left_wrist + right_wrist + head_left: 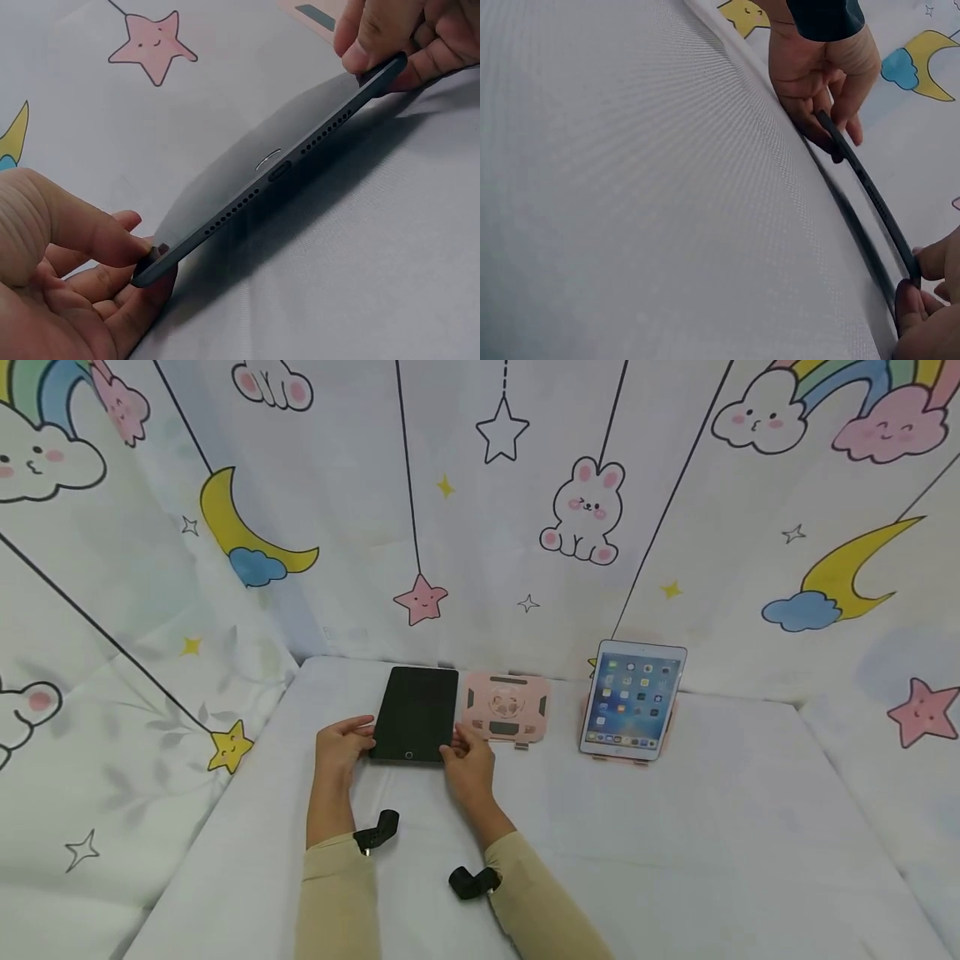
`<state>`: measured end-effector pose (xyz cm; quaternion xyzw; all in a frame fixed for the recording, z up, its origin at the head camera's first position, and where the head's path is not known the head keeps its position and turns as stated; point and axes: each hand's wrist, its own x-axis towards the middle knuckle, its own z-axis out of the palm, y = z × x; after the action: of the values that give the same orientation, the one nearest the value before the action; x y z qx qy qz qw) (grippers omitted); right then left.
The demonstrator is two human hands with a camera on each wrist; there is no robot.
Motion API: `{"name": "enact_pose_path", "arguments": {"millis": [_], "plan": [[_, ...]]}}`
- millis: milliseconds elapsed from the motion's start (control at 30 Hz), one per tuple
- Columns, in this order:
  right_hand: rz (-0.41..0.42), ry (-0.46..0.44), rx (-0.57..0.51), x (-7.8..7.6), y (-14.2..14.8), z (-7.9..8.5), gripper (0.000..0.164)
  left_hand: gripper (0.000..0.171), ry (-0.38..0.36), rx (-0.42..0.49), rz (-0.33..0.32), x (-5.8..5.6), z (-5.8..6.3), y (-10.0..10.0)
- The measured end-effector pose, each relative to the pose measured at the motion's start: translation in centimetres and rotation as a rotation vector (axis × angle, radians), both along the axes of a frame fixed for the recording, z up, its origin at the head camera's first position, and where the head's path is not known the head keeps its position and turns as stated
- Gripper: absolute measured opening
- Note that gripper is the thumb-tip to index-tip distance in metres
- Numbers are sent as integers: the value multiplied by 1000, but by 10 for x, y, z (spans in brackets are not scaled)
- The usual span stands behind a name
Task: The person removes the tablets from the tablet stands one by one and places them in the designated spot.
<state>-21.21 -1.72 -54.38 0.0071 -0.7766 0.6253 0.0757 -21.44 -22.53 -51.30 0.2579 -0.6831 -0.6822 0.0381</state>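
Observation:
A black tablet (415, 714) with a dark screen and a round home button is at the left of the table. My left hand (342, 745) pinches its lower left corner, thumb on the screen side and fingers beneath. At the lower right corner, my right hand (470, 764) pinches it the same way. In the left wrist view the near edge of the tablet (279, 171), with its port and speaker holes, is lifted off the cloth and casts a shadow. The right wrist view shows the tablet (874, 196) edge-on between both hands.
A pink tablet case (528, 706) lies right of the black tablet. Farther right, a white tablet (633, 697) with a lit screen of icons leans tilted on a pink case. White cloth covers the table (675, 860), and a cartoon-printed curtain (480, 527) rises behind.

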Motion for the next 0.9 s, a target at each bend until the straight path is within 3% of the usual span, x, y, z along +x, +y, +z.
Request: {"name": "enact_pose_path", "arguments": {"millis": [367,600,900], "plan": [[-34,45,124,0,1,1,39,53,-80,-213,-55,0,6,8],[-32,14,217,3,-3,-2,32,51,-97,-458,-22,1,9,17],[-4,35,239,5,-1,0,28,46,-52,-487,36,-1,3,23]]}}
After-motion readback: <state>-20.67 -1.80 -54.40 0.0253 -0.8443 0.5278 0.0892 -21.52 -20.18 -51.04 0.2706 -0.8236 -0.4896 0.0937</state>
